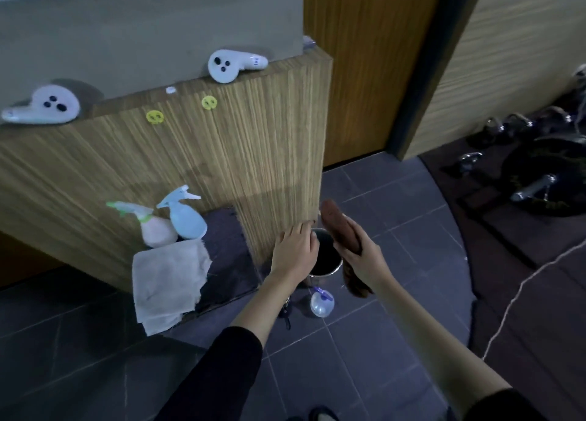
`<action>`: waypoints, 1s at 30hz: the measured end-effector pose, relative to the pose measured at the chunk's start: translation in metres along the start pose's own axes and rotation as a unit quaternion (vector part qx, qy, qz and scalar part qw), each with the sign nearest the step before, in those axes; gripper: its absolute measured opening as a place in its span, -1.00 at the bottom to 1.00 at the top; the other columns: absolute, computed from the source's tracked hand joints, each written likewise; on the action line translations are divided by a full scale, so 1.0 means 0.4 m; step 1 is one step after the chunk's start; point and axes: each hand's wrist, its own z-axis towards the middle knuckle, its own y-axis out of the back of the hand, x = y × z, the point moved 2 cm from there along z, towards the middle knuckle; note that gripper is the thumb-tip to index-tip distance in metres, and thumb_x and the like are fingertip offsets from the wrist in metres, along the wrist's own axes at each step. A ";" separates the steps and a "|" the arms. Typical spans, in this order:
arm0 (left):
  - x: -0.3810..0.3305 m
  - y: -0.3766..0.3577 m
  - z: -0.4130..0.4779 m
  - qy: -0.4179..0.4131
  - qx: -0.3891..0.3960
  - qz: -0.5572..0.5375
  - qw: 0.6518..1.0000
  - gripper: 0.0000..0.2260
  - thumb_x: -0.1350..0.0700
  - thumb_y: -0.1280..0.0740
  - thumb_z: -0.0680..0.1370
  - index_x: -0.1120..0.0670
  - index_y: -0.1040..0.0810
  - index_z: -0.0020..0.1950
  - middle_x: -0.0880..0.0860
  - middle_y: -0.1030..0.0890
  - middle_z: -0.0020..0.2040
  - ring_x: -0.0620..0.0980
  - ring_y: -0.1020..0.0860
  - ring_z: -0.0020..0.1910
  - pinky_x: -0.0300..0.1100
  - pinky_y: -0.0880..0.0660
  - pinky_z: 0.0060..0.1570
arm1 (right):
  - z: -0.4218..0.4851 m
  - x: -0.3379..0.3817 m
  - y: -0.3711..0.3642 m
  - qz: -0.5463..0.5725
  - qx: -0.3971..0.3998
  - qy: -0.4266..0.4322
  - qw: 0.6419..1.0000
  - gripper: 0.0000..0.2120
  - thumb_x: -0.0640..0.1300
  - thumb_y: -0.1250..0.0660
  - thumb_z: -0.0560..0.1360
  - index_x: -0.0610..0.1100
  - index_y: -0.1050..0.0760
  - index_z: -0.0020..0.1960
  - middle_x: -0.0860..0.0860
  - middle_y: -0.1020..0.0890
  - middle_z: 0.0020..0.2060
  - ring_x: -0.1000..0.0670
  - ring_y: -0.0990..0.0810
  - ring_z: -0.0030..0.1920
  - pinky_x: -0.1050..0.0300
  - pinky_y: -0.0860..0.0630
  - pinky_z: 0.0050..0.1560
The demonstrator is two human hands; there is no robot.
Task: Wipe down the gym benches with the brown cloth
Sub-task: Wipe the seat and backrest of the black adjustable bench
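- Right hand [361, 255] grips brown cloth [341, 227] mid-length, both ends sticking out, over bucket [323, 276].
- Left hand [295, 252] open, fingers relaxed, at bucket's left rim by wood panel [222, 154]; contact unclear.
- Bucket on floor [364, 341]; spray bottle [322, 305] just in front, white rag [168, 281] to left.
- No bench in view.
- Step, prob.: prep, cloth in hand, wiping not begun.
- Next: carry cloth to a bench, maybe w/ spray; keep firm grip.

The brown cloth [336, 222] is bunched into a long roll, tilted, gripped mid-length by the right hand [361, 255].
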 end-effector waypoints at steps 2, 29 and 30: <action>-0.053 -0.010 0.003 -0.045 -0.005 0.016 0.999 -0.67 0.08 -0.06 0.62 0.12 -0.43 0.32 0.05 -0.54 0.23 0.06 -0.49 0.20 -0.02 -0.41 0.16 | -0.036 -0.007 0.050 -0.007 -0.022 -0.003 1.000 -0.47 -0.10 -0.34 0.53 0.28 -0.26 0.39 0.36 -0.49 0.17 0.40 -0.45 0.12 0.47 -0.35 0.04; -1.061 -0.507 0.256 -0.380 0.069 0.040 0.922 -0.60 -0.02 -0.02 0.48 0.14 -0.58 -0.24 0.09 -0.61 -0.30 0.14 -0.57 -0.30 -0.08 -0.49 -0.28 | -0.268 -0.389 0.999 -0.079 -0.294 -0.221 0.927 -0.43 -0.09 -0.30 0.48 0.40 -0.24 0.34 0.21 -0.57 0.18 0.05 -0.55 0.14 -0.02 -0.50 0.12; -1.094 -0.528 0.266 -0.391 0.066 0.046 0.917 -0.63 -0.01 -0.05 0.47 0.13 -0.58 -0.28 0.07 -0.59 -0.35 0.13 -0.56 -0.35 -0.11 -0.49 -0.33 | -0.271 -0.398 1.026 -0.079 -0.300 -0.227 0.923 -0.43 -0.08 -0.30 0.48 0.42 -0.23 0.34 0.21 -0.57 0.17 0.05 -0.56 0.12 -0.02 -0.51 0.11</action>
